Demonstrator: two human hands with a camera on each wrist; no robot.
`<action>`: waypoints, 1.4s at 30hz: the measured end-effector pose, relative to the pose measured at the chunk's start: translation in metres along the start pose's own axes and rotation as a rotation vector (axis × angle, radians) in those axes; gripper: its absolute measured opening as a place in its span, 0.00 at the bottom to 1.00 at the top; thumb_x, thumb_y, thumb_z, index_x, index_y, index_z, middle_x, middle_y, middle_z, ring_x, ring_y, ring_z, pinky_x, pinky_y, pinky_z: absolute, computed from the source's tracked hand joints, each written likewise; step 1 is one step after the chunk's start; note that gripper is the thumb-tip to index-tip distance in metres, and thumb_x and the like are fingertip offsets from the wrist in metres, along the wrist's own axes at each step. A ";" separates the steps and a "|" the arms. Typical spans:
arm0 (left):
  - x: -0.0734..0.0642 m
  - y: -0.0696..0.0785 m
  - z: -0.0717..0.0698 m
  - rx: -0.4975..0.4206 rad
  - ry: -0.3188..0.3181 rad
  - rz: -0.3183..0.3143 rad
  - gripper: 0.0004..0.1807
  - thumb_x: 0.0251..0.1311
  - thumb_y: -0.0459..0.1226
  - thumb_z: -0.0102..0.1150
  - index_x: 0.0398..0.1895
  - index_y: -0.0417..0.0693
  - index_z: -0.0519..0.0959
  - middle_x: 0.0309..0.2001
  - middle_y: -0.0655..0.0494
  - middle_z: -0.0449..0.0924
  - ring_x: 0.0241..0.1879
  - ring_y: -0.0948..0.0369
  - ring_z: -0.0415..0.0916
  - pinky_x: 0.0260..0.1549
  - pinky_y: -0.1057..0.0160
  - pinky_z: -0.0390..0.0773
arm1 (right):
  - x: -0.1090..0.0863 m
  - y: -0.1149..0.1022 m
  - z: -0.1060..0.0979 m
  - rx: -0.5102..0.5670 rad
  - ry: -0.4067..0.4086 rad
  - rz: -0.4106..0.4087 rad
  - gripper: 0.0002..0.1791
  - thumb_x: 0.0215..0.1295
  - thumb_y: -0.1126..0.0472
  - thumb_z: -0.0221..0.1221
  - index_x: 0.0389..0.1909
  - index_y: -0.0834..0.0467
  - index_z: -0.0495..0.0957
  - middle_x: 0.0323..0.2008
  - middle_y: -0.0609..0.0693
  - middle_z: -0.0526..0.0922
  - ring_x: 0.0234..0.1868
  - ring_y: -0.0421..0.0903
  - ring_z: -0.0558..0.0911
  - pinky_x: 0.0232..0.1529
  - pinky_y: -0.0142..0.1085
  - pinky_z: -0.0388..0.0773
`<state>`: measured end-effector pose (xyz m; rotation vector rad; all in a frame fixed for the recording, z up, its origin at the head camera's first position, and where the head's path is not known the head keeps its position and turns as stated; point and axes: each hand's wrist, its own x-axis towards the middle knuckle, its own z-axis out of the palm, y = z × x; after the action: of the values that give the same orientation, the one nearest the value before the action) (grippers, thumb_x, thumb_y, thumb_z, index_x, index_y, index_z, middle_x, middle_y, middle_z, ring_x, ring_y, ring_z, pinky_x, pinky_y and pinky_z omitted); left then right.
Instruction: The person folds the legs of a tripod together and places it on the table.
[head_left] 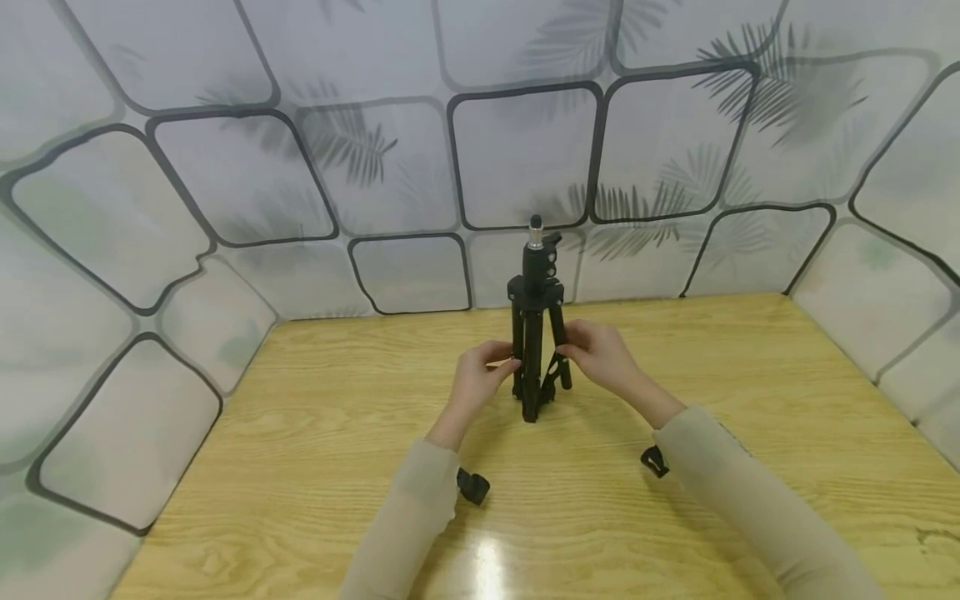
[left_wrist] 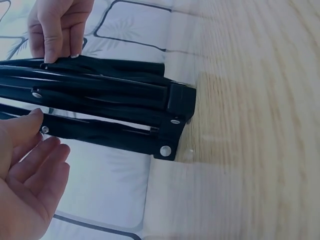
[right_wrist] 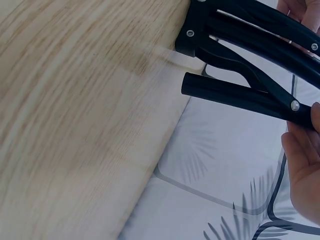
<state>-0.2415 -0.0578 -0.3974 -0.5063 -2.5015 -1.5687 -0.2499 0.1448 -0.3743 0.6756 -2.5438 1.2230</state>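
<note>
A black tripod stand (head_left: 533, 333) with a silver stud on top stands upright on the wooden table, its legs mostly folded. My left hand (head_left: 480, 375) pinches its left leg between thumb and fingers. On the other side, my right hand (head_left: 600, 354) holds the right leg, which tilts slightly outward. The left wrist view shows the stand's lower joint (left_wrist: 181, 100) and silver rivets up close, with my left hand (left_wrist: 30, 175) beside one leg. In the right wrist view, the leg's lower end (right_wrist: 200, 85) sits apart from the central joint, a brace linking them.
On the wooden table (head_left: 300, 467), a small black clamp-like part (head_left: 473, 487) lies by my left forearm. Another small black piece (head_left: 655, 461) is beside my right sleeve. Patterned cloth walls (head_left: 405, 167) enclose the table's back and sides.
</note>
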 end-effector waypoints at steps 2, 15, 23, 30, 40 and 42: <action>-0.002 0.000 -0.002 -0.002 0.007 -0.011 0.15 0.55 0.36 0.58 0.46 0.40 0.77 0.44 0.48 0.77 0.45 0.56 0.74 0.39 0.65 0.75 | -0.001 -0.001 0.000 -0.020 0.003 0.005 0.12 0.55 0.69 0.59 0.42 0.67 0.75 0.36 0.60 0.80 0.37 0.52 0.80 0.38 0.41 0.76; -0.011 -0.001 -0.011 -0.032 -0.047 0.089 0.15 0.61 0.42 0.51 0.36 0.39 0.81 0.31 0.51 0.80 0.34 0.57 0.76 0.34 0.62 0.76 | -0.010 -0.008 0.001 -0.072 0.051 0.047 0.10 0.54 0.67 0.60 0.38 0.66 0.76 0.32 0.58 0.81 0.32 0.50 0.81 0.33 0.41 0.77; -0.012 0.005 -0.009 -0.012 -0.084 0.006 0.16 0.50 0.43 0.63 0.39 0.43 0.80 0.36 0.54 0.80 0.35 0.62 0.76 0.36 0.66 0.75 | -0.013 -0.013 0.003 -0.097 0.072 0.067 0.10 0.54 0.65 0.61 0.37 0.65 0.76 0.31 0.57 0.81 0.32 0.50 0.81 0.31 0.41 0.77; -0.013 0.012 -0.003 0.157 -0.036 0.009 0.15 0.50 0.41 0.63 0.39 0.40 0.80 0.35 0.52 0.79 0.36 0.60 0.76 0.35 0.64 0.76 | -0.015 -0.016 0.003 -0.091 0.061 0.074 0.10 0.54 0.64 0.61 0.36 0.64 0.76 0.32 0.56 0.81 0.33 0.50 0.81 0.32 0.41 0.77; -0.010 0.017 -0.001 0.235 -0.049 0.019 0.13 0.51 0.41 0.63 0.36 0.40 0.80 0.33 0.52 0.80 0.33 0.61 0.77 0.33 0.67 0.76 | -0.019 -0.009 -0.001 -0.078 0.014 0.050 0.12 0.53 0.64 0.62 0.38 0.64 0.77 0.34 0.56 0.81 0.37 0.52 0.80 0.39 0.44 0.76; -0.010 0.017 -0.001 0.236 -0.049 0.018 0.13 0.51 0.40 0.63 0.36 0.40 0.80 0.33 0.52 0.80 0.33 0.61 0.77 0.33 0.67 0.76 | -0.020 -0.007 -0.001 -0.079 0.005 0.046 0.12 0.52 0.64 0.62 0.38 0.64 0.77 0.34 0.56 0.81 0.37 0.51 0.80 0.40 0.45 0.75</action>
<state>-0.2259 -0.0536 -0.3855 -0.5364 -2.6634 -1.2454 -0.2297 0.1478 -0.3771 0.5992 -2.6014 1.1304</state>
